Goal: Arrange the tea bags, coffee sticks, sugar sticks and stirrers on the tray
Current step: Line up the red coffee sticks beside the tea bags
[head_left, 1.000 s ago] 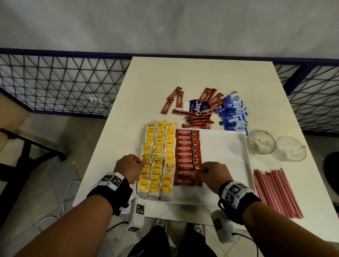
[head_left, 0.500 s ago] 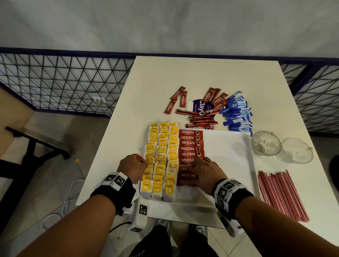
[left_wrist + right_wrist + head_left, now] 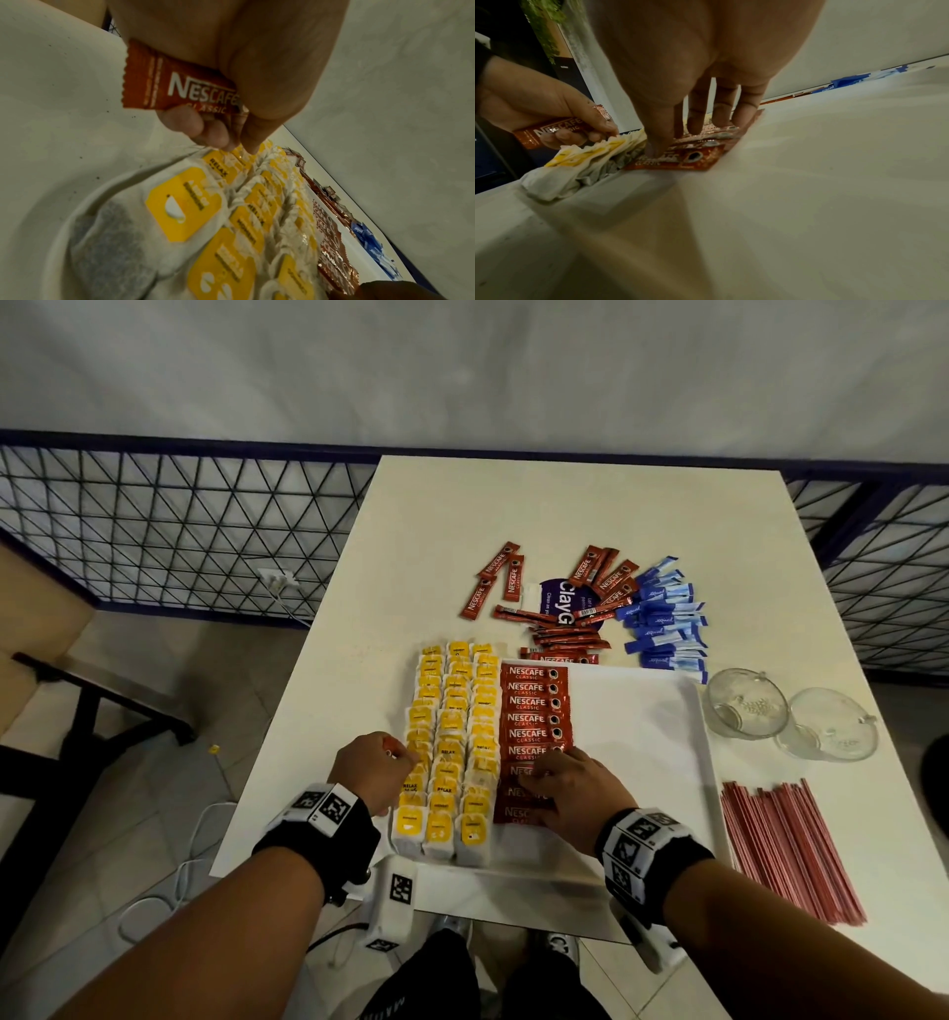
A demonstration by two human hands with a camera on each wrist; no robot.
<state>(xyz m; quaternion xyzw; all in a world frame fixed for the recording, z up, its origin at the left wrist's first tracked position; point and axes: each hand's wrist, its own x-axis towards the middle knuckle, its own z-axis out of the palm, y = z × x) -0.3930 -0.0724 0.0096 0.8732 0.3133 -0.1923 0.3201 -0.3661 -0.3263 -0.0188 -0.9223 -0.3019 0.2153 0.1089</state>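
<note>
I'm mid coffee row: my right hand (image 3: 570, 791) presses flat fingers on the coffee sticks (image 3: 531, 711) on the tray (image 3: 642, 711), while my left hand (image 3: 372, 770) grips a spare stick (image 3: 180, 89) to lay next.

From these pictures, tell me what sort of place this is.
Probably a café or hotel refreshment spot: a white table holds a tray of tea bags and coffee sticks, with glass cups and stirrers beside it.

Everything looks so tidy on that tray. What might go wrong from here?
The right hand presses straight fingers on the coffee stick column; a nudge might skew it. The left hand, gripping a spare coffee stick, touches the tea bags and may ruffle them. The tea bags overhang the tray at its left edge, so some might slip off.
</note>
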